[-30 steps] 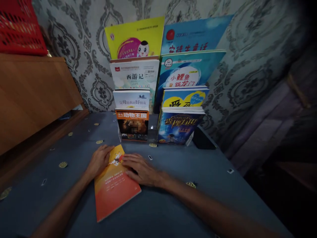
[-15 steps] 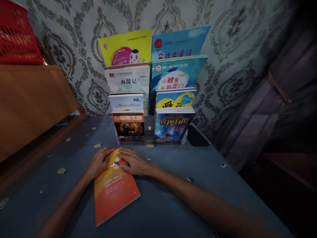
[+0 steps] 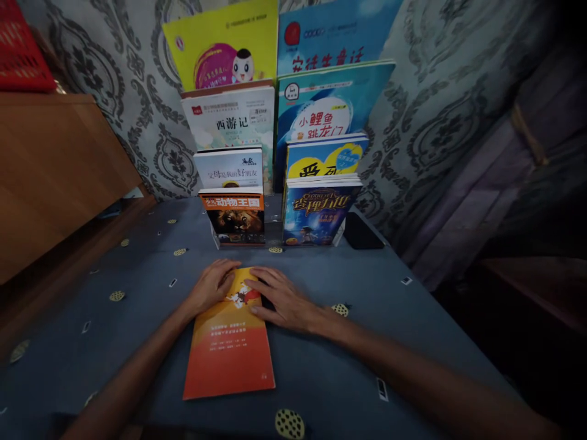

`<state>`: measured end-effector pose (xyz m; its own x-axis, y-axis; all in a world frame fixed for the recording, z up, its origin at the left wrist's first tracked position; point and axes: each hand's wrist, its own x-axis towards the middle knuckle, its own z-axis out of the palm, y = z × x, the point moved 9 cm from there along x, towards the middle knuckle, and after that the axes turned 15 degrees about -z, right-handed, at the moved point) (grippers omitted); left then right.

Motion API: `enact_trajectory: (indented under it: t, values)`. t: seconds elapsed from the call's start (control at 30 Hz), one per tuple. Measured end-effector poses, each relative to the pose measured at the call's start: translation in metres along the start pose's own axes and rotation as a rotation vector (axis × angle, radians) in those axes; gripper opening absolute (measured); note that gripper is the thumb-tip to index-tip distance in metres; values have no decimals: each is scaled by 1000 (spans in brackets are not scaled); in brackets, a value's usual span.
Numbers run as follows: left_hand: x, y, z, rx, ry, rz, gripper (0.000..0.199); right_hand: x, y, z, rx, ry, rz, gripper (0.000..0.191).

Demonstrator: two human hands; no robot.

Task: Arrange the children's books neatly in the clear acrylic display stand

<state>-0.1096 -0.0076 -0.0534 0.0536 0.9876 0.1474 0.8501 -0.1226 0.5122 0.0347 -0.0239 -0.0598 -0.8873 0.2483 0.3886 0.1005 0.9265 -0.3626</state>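
An orange and yellow book (image 3: 229,354) lies flat on the blue patterned tablecloth, its lettering upside down to me. My left hand (image 3: 213,286) grips its far left corner, thumb on the cover and fingers by the edge. On the opposite edge, my right hand (image 3: 284,299) holds the far right corner, its fingers reaching over the small picture on the cover. Beyond the hands stands a clear rack of books in two columns, with a lion-cover book (image 3: 236,220) at front left and a dark blue book (image 3: 316,214) at front right.
Larger books rise behind, among them a yellow-green book (image 3: 220,46) and a teal book (image 3: 334,104). A flat black object (image 3: 363,231) lies right of the rack. Left are a wooden cabinet (image 3: 55,183) and a red basket (image 3: 22,55); a tied curtain (image 3: 486,183) hangs right.
The orange book has turned to lie straighter and shifted a little right, both hands moving with it. The view has tilted down, so the rack appears higher and closer.
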Motion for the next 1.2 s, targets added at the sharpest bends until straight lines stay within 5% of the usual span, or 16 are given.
enact_trajectory:
  t: [0.27,0.77,1.03,1.2]
  values:
    - [-18,18,-8,250,131,83,32,-2,-1,0,5,-15,20,56]
    - [-76,59,5,308,137,287,40,-4,-2,0,-22,4,26,53]
    - [-110,66,13,319,24,319,49,-16,-28,-8,12,14,-105,48]
    - [-144,67,17,394,-124,303,81,-30,-46,-1,87,-54,-180,56]
